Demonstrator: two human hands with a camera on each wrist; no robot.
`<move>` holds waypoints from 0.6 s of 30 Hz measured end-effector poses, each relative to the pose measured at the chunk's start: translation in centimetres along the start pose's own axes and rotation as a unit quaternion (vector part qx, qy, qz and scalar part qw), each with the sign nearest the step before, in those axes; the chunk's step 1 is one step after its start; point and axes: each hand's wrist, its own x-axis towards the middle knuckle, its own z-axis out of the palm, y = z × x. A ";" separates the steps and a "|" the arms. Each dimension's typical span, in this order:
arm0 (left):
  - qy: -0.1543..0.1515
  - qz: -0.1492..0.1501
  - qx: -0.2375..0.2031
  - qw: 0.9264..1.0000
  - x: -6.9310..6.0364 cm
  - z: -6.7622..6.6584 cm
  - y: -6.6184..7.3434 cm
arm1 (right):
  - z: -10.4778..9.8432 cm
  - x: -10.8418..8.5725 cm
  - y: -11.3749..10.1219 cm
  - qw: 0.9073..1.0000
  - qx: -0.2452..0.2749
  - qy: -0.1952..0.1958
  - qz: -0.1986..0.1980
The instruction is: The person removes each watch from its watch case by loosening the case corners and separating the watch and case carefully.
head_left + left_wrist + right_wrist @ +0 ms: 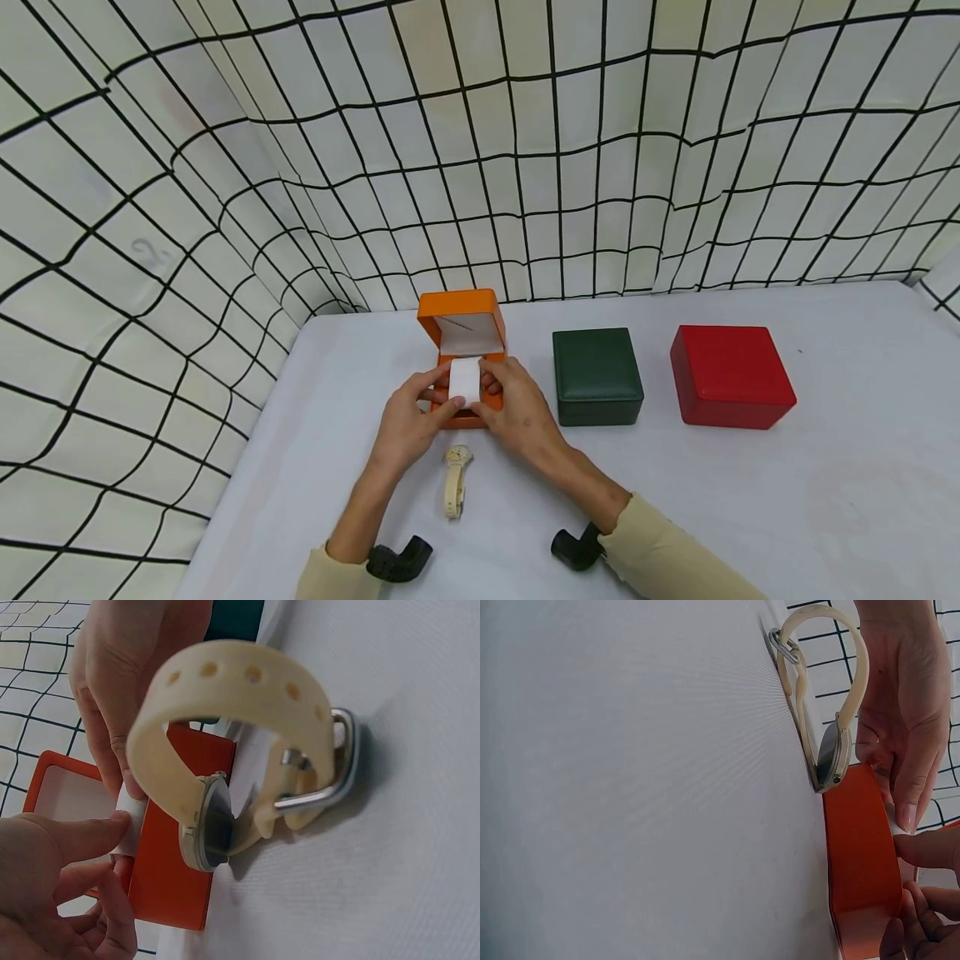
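A white watch cushion [465,382] is pinched between both hands, just above the base of an open orange watch box [463,422]. My left hand [408,414] grips its left side with thumb and fingers. On the other side, the right hand [521,408] pinches it the same way. The raised orange lid [459,302] has a pale lining, and the box's inside is mostly hidden by the hands. In front of the box lies a cream wristwatch [454,482], its strap buckled into a loop, as the left wrist view shows. Neither hand touches the watch.
To the right of the orange box stand a closed dark green box [597,375] and a closed red box [731,375]. All rest on a white-covered table [840,500]. A white wall with a black grid [577,167] rises behind and at the left.
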 end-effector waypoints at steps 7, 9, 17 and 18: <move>0.008 0.005 0.014 1.000 0.0 0.2 0.1 | 0.0 -0.1 -0.1 1.000 -0.025 0.011 0.002; 0.007 0.008 0.019 1.000 0.1 0.2 0.1 | 0.0 -0.1 -0.1 0.999 -0.035 0.015 0.004; 0.004 0.008 0.020 1.000 0.2 0.3 0.0 | 0.1 -0.1 0.0 0.998 -0.056 0.025 0.002; 0.003 0.007 0.019 1.000 0.2 0.3 0.0 | 0.1 -0.1 0.0 0.998 -0.055 0.025 0.003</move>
